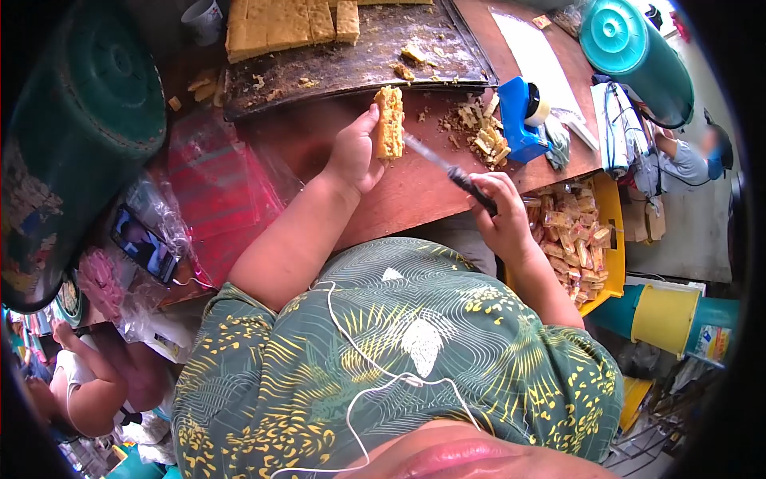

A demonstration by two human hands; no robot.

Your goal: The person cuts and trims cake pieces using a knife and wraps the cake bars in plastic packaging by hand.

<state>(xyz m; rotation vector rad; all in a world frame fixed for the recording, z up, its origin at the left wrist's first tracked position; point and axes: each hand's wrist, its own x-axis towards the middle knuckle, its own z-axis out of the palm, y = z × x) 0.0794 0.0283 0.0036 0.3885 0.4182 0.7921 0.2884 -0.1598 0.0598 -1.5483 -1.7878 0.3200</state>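
Observation:
My left hand (pixel 357 152) is closed round a piece of cake (pixel 389 124), a golden crumbly bar held upright above the table edge. A knife (pixel 435 158) with a black handle is gripped in my right hand (pixel 501 209); its blade points at the cake piece, and I cannot tell whether it touches. Beyond both hands lies a dark baking tray (pixel 319 86) bearing a slab of the same cake (pixel 279 28), cut into blocks, with one narrow strip (pixel 347 21) at its end. Offcuts and crumbs (pixel 487 142) are heaped on the table right of the tray.
A blue tape dispenser (pixel 523 120) stands beside the offcuts. Below the table's right edge is a yellow crate (pixel 610 231) of wrapped bars. Clear plastic bags (pixel 219 180) and a phone (pixel 144 243) lie at left, near a green drum (pixel 80 144). Other people sit at both sides.

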